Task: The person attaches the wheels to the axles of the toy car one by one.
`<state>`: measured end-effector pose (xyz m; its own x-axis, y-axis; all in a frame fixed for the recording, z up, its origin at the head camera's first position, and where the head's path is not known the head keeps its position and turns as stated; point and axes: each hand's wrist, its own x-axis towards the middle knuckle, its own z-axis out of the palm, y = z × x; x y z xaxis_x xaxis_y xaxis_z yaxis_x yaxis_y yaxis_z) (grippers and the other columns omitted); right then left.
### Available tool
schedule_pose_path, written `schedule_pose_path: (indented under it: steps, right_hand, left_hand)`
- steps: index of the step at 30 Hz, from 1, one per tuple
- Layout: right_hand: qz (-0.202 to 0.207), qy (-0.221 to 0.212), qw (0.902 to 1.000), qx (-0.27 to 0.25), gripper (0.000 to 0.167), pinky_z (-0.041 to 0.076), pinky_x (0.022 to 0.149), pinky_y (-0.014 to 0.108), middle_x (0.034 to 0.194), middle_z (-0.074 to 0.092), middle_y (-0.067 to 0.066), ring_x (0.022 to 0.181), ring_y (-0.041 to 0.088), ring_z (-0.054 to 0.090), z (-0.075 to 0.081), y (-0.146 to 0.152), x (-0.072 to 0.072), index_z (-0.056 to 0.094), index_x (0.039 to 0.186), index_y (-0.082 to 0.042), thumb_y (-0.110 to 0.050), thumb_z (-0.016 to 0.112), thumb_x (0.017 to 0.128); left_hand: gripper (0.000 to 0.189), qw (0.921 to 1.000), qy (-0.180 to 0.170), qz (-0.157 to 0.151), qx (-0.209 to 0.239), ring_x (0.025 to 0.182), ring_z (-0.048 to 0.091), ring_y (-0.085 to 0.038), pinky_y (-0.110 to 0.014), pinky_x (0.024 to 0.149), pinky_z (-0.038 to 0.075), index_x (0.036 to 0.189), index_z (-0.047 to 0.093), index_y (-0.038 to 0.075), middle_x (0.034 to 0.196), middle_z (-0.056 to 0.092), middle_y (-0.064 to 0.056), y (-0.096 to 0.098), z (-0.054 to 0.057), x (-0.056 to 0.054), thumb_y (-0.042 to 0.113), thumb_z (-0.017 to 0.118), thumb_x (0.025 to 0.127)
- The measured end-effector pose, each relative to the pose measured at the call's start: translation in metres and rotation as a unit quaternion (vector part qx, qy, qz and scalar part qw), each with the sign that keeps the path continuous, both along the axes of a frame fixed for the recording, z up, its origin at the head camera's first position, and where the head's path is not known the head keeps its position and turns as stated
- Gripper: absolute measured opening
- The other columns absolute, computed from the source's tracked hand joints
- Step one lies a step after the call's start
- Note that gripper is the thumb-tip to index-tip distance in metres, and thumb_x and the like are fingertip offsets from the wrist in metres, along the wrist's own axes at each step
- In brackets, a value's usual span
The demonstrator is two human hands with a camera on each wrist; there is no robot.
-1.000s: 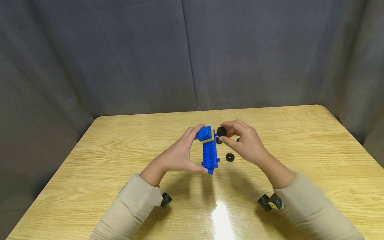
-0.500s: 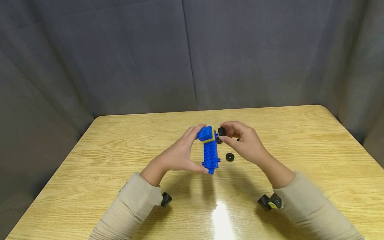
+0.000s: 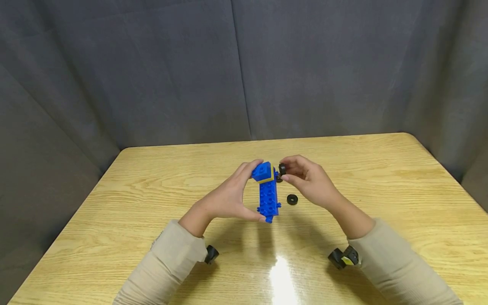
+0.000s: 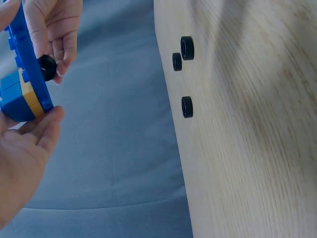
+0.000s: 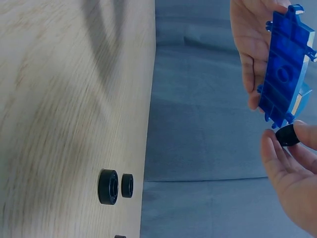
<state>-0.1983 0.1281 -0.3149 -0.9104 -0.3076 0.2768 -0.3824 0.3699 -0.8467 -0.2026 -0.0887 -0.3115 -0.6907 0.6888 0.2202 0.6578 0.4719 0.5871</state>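
Note:
My left hand (image 3: 228, 199) holds a blue toy car chassis (image 3: 268, 198) above the table, thumb at the near end and fingers at the far end. A blue brick (image 3: 262, 170) over a thin yellow piece (image 4: 30, 94) sits at the chassis's far end. Small pegs stick out along its sides; its hollow underside shows in the right wrist view. With thumb and fingertips, my right hand (image 3: 314, 182) pinches a black toy wheel (image 3: 282, 169). This wheel (image 5: 287, 135) stands right against the far right peg; whether the peg is inside it, I cannot tell.
Loose black wheels lie on the wooden table (image 3: 171, 178) below the hands: one wheel (image 3: 292, 199) near the chassis, another wheel (image 3: 279, 179) partly hidden. In the left wrist view, a third wheel (image 4: 186, 107) lies apart. A grey curtain (image 3: 171, 84) hangs behind the table.
The chassis has shifted slightly right and nearer. The pinched wheel has turned more edge-on and now sits closer to the peg. A loose wheel behind the right hand is now hidden in the head view.

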Motion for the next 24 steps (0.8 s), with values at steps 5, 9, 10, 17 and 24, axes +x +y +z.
schedule_pose_path:
  steps: [5, 9, 10, 17, 24]
  right_hand:
    - [0.018, -0.010, 0.9997, -0.015, 0.029, 0.046, 0.075, 0.035, 0.102, 0.056, 0.014, 0.091, 0.024, 0.055, -0.0006, 0.0003, -0.0012, 0.047, 0.113, 0.001, -0.005, 0.052, 0.085]
    - [0.024, -0.012, 0.9995, -0.018, 0.029, 0.046, 0.075, 0.035, 0.102, 0.056, 0.014, 0.090, 0.024, 0.056, -0.0007, -0.0002, -0.0008, 0.047, 0.113, 0.001, -0.004, 0.052, 0.085]
    - [0.024, -0.011, 0.9995, -0.016, 0.029, 0.046, 0.075, 0.035, 0.102, 0.055, 0.014, 0.090, 0.024, 0.056, -0.0005, -0.0003, -0.0006, 0.047, 0.113, 0.002, -0.004, 0.052, 0.085]
    - [0.025, -0.017, 0.9995, -0.003, 0.029, 0.047, 0.072, 0.034, 0.102, 0.056, 0.013, 0.087, 0.022, 0.056, -0.0035, -0.0012, -0.0005, 0.049, 0.112, -0.001, -0.006, 0.054, 0.084]
    - [0.017, -0.022, 0.9996, 0.005, 0.030, 0.047, 0.071, 0.034, 0.102, 0.057, 0.012, 0.086, 0.022, 0.057, -0.0080, -0.0019, 0.0013, 0.050, 0.111, 0.000, -0.007, 0.056, 0.083]
  left_hand:
    - [0.110, 1.0000, -0.004, 0.001, 0.000, 0.114, 0.032, -0.014, -0.035, 0.093, 0.031, 0.138, 0.010, 0.016, 0.127, 0.029, -0.002, 0.0002, 0.0005, -0.0006, 0.041, 0.078, 0.055]
    - [0.109, 1.0000, -0.007, 0.000, 0.001, 0.114, 0.032, -0.013, -0.035, 0.093, 0.031, 0.138, 0.010, 0.015, 0.127, 0.029, -0.002, 0.0006, 0.0004, -0.0009, 0.040, 0.078, 0.055]
    - [0.109, 1.0000, -0.006, 0.000, 0.001, 0.114, 0.033, -0.013, -0.035, 0.093, 0.031, 0.138, 0.010, 0.015, 0.127, 0.029, -0.002, 0.0006, 0.0005, -0.0009, 0.040, 0.078, 0.055]
    - [0.110, 0.9999, -0.009, 0.006, -0.008, 0.114, 0.034, -0.014, -0.034, 0.092, 0.032, 0.138, 0.011, 0.014, 0.127, 0.029, -0.002, -0.0003, 0.0000, 0.0001, 0.042, 0.078, 0.055]
    - [0.110, 0.9998, -0.013, 0.002, -0.015, 0.113, 0.035, -0.013, -0.031, 0.092, 0.032, 0.137, 0.013, 0.012, 0.127, 0.030, -0.002, 0.0001, -0.0033, 0.0013, 0.044, 0.078, 0.054]
